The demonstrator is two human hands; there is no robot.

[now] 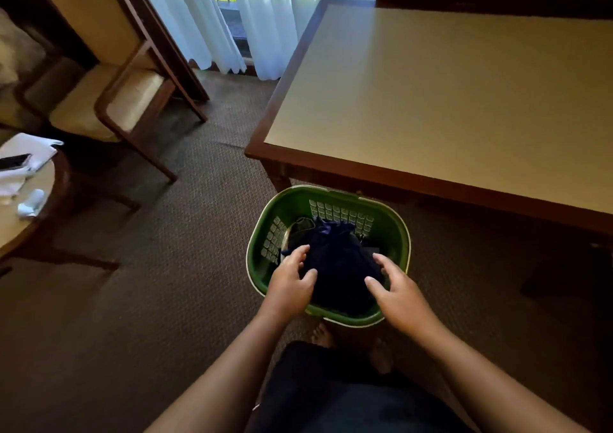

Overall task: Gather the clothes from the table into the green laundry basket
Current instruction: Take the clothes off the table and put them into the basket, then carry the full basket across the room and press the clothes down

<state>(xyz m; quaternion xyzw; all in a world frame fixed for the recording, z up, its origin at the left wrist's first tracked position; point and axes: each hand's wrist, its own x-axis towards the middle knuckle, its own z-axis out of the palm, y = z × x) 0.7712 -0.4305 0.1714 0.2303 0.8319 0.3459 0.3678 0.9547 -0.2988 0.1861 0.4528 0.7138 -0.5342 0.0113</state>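
Nearest the camera: both bare forearms reach forward and down, with bare feet (323,334) on the carpet (166,233) just behind the basket. Left hand (292,283) and right hand (398,295) are both over the near half of the green laundry basket (298,202), palms down, fingers spread and relaxed, gripping nothing. The fingertips lie at the sides of the clothes (338,266); actual contact cannot be confirmed. The clothes are one dark heap, navy to near black, crumpled and mounded in the middle of the basket, filling most of the interior; a bluer fold shows at the far side. Individual garments cannot be told apart. The basket is an oval tub in green plastic with a pale rim edge and lattice openings in the far and left walls. It stands on the carpet just in front of the table's near edge. The table (431,100) has a cream top and a dark wood border. Left: a round side table (20,230) carries a phone (15,161) on white paper (36,147). Beyond it is a wooden chair (126,100) with cream cushions. Farthest back hang white sheer curtains (265,18).
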